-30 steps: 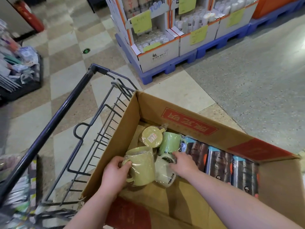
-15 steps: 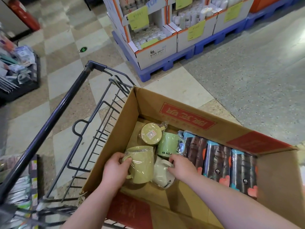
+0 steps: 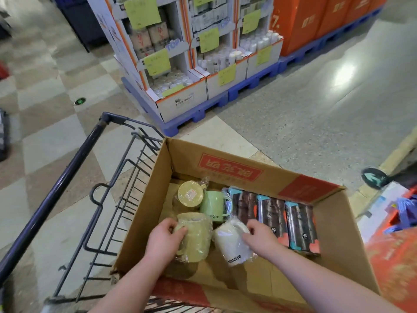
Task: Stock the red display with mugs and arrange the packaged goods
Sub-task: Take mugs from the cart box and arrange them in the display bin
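From the head camera, a cardboard box (image 3: 225, 169) sits in a shopping cart (image 3: 67, 177). Both hands are down inside it. The left hand (image 3: 164, 239) grips a wrapped olive mug (image 3: 196, 242) at the handle side, near the box's left wall. The right hand (image 3: 261, 237) has its fingers curled on a wrapped white mug (image 3: 232, 247) just beside the olive one, at the handle end.

Toward the box's far left corner are two more mugs, a pale green one (image 3: 213, 206) and a yellowish one (image 3: 190, 195) showing a stickered base. A row of dark packaged goods (image 3: 273, 215) lies along the far wall to the right.

The step in hand looks like picking mugs out for stocking, one in each hand. A red surface (image 3: 394, 251) at the right edge is probably the display. Next, lift both mugs clear of the box walls, carry them right and set them down upright; the plastic wrap may be slippery.
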Motion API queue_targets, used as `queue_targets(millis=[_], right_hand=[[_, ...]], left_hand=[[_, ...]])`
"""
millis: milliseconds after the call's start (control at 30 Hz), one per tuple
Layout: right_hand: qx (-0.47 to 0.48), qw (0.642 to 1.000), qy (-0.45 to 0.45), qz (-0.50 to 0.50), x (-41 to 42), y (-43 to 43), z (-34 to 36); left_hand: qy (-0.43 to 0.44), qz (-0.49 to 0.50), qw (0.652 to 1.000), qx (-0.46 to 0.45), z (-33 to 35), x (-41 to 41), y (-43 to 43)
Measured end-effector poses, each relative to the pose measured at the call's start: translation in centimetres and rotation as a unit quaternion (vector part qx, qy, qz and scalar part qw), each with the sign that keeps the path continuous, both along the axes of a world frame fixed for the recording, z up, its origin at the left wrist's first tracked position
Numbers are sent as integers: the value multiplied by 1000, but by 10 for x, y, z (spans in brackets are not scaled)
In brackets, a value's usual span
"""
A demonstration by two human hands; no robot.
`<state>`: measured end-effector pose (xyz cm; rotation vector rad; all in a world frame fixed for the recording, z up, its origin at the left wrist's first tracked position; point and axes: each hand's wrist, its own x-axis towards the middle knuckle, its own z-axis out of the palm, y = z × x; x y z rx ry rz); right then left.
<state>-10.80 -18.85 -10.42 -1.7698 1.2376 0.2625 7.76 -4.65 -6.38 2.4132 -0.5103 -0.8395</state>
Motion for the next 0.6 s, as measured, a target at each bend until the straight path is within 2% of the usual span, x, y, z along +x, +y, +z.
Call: queue_targets(millis=[67,200,367,600], right_hand=[[-8,999,3,-31,-9,6,16],[-3,988,-54,-143,-30,18,31],[-6,958,-110,-265,-51,43,55],[-58,912,-110,-391,-85,84,75]], left_hand=[[2,-22,1000,-8,2,-3,-1],[-2,-73,997,-40,9,-11,-5],[-4,-130,988,-84,19,-27,-9],[20,-193,973,-122,29,-57,-13]])
